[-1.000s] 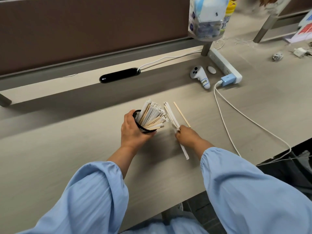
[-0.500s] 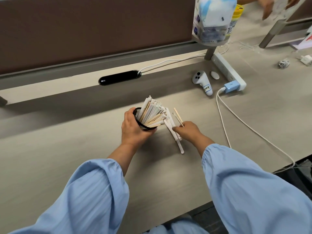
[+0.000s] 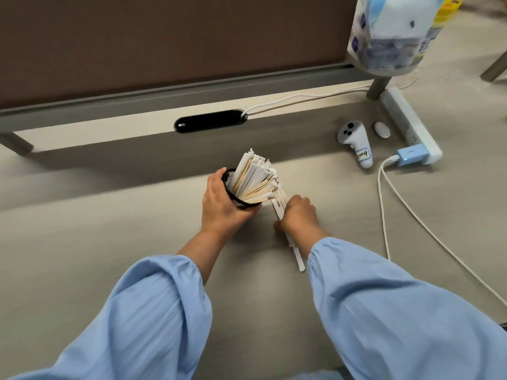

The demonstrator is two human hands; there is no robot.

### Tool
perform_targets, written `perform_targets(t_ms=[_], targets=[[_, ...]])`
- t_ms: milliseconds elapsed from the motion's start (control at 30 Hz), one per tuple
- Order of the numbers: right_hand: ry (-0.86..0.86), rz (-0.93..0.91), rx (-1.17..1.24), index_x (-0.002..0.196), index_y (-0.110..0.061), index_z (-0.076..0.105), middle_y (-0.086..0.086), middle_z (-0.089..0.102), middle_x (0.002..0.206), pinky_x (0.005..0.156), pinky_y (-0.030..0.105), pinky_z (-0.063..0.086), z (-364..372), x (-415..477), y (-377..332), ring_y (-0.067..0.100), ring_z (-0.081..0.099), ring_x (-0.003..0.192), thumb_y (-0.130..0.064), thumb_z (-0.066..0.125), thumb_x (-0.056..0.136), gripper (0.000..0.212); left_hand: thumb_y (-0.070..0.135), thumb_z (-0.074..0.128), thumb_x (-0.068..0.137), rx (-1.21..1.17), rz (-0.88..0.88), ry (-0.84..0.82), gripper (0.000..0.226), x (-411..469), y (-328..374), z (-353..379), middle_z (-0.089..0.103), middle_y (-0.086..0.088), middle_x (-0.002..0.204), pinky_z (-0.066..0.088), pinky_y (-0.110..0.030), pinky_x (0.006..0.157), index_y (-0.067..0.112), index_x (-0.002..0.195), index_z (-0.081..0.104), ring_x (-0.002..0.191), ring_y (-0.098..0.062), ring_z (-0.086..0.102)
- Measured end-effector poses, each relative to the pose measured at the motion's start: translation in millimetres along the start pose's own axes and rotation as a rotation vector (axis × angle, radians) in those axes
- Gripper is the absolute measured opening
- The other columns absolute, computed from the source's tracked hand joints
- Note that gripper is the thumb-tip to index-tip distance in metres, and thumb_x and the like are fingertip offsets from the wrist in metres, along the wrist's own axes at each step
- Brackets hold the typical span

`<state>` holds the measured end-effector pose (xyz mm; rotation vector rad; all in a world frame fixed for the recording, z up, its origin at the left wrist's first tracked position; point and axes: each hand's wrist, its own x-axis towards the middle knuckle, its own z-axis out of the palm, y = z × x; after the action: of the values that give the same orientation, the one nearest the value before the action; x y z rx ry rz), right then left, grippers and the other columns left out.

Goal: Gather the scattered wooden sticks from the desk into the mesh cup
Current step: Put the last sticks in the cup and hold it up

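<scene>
A black mesh cup (image 3: 239,201) is tilted to the right on the desk, with my left hand (image 3: 220,207) wrapped around it. It is packed with many wooden and paper-wrapped sticks (image 3: 256,179) that fan out up and right. My right hand (image 3: 297,215) is just right of the cup mouth, closed on a small bundle of white-wrapped sticks (image 3: 297,257). Their upper ends reach the cup mouth and their lower ends stick out below my wrist, near the desk surface.
A white controller (image 3: 355,142), a small white oval object (image 3: 382,129) and a power strip (image 3: 411,127) with a blue plug (image 3: 410,156) and white cable (image 3: 389,215) lie to the right. A black oval grommet (image 3: 210,121) sits by the partition. A plastic bag (image 3: 392,31) hangs at top right.
My right hand picked up the wrapped sticks and the bare one from the desk and moved them left to the cup mouth. My left hand kept hold of the tilted cup.
</scene>
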<state>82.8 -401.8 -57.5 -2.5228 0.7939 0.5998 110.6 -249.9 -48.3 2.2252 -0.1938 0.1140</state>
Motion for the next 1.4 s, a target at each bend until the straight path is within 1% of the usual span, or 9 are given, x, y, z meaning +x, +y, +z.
perform_targets(t_ms=[67,133,233,467,667,1000,1200,1267,1400], targets=[[-0.028,-0.003,0.017,0.121,-0.006,0.054,0.016,0.054,0.129,0.098,0.034,0.043,-3.0,3.9,-4.8,0.034,0.052,0.120,-0.009,0.056,0.087,0.034,0.026,0.089,0.049,0.008,-0.003,-0.001,0.098,0.5,-0.7,-0.1,0.047,-0.014,0.122,0.040,-0.033,0.094,0.003,0.129,0.035,0.110,-0.026,0.048],[-0.046,-0.007,-0.002,0.113,-0.008,0.060,0.013,0.060,0.124,0.092,0.031,0.046,-8.1,5.2,-3.6,0.032,0.057,0.115,-0.008,0.057,0.086,0.028,0.026,0.089,0.050,0.010,-0.004,0.004,0.098,0.0,-1.3,-0.5,0.046,-0.014,0.122,0.041,-0.035,0.094,0.003,0.129,0.035,0.111,-0.026,0.048],[-0.048,0.006,-0.020,0.109,-0.010,0.061,0.010,0.063,0.119,0.088,0.030,0.048,-9.0,2.1,2.5,0.030,0.060,0.112,-0.015,0.065,0.082,0.028,0.027,0.088,0.050,0.010,-0.002,0.008,0.097,-1.8,-1.3,0.5,0.047,-0.014,0.123,0.042,-0.038,0.094,0.004,0.128,0.036,0.111,-0.026,0.048],[-0.026,0.033,-0.044,0.130,-0.008,0.049,0.014,0.047,0.135,0.103,0.037,0.040,7.4,-2.0,3.9,0.033,0.044,0.127,-0.010,0.045,0.093,0.037,0.031,0.088,0.050,-0.019,-0.040,0.001,0.101,-2.8,-3.9,1.7,0.050,-0.010,0.125,0.040,-0.043,0.098,0.007,0.131,0.032,0.113,-0.027,0.048],[0.076,0.006,0.004,0.127,0.001,0.041,0.021,0.046,0.135,0.101,0.043,0.038,11.3,-5.7,8.2,0.038,0.044,0.126,-0.003,0.026,0.097,0.034,0.030,0.087,0.052,-0.080,-0.088,0.001,0.101,-5.1,-8.1,-0.1,0.049,-0.006,0.126,0.038,-0.039,0.100,0.011,0.133,0.029,0.116,-0.023,0.046],[0.100,-0.048,0.096,0.125,0.003,0.036,0.022,0.040,0.133,0.095,0.044,0.040,-1.0,-4.0,14.5,0.042,0.050,0.118,-0.008,0.039,0.095,0.033,0.032,0.087,0.053,-0.095,-0.097,-0.008,0.101,-4.7,-9.5,-1.6,0.049,-0.003,0.125,0.040,-0.040,0.099,0.014,0.133,0.029,0.115,-0.021,0.046],[-0.003,-0.016,0.056,0.114,-0.005,0.056,0.015,0.061,0.119,0.085,0.033,0.047,-1.9,-3.5,25.4,0.033,0.059,0.111,-0.040,0.070,0.079,0.051,0.033,0.087,0.053,-0.047,-0.065,-0.011,0.102,-3.9,-9.0,0.3,0.049,-0.006,0.126,0.039,-0.043,0.099,0.011,0.133,0.029,0.115,-0.024,0.046],[-0.043,-0.014,0.033,0.111,-0.005,0.059,0.016,0.063,0.118,0.084,0.032,0.047,-0.6,-0.9,25.8,0.033,0.060,0.109,-0.032,0.071,0.080,0.043,0.033,0.087,0.053,-0.042,-0.058,-0.008,0.101,-4.1,-8.2,0.5,0.049,-0.007,0.126,0.039,-0.043,0.099,0.010,0.133,0.030,0.115,-0.025,0.046],[-0.072,-0.046,-0.021,0.113,-0.004,0.059,0.018,0.061,0.121,0.089,0.033,0.047,-0.7,0.2,21.4,0.034,0.058,0.111,-0.017,0.056,0.089,0.028,0.033,0.087,0.053,-0.035,-0.052,-0.013,0.101,-3.0,-6.8,0.3,0.049,-0.007,0.126,0.039,-0.044,0.099,0.009,0.133,0.030,0.114,-0.026,0.046]])
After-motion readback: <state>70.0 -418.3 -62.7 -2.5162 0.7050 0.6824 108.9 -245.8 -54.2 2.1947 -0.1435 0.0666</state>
